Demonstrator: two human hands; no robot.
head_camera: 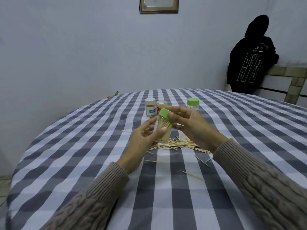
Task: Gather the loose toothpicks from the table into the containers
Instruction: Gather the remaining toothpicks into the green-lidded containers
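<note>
Toothpicks (pixel 176 144) thin, wooden, heaped on checked cloth, both hands (pixel 141 140) gripping clear green-capped jar (pixel 163 127)

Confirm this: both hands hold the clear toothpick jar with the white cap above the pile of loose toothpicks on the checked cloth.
Not quite: the head view shows the cap on the held clear toothpick jar is green, not white. The rest stands: the left hand and right hand hold it above the pile of loose toothpicks on the checked cloth.
</note>
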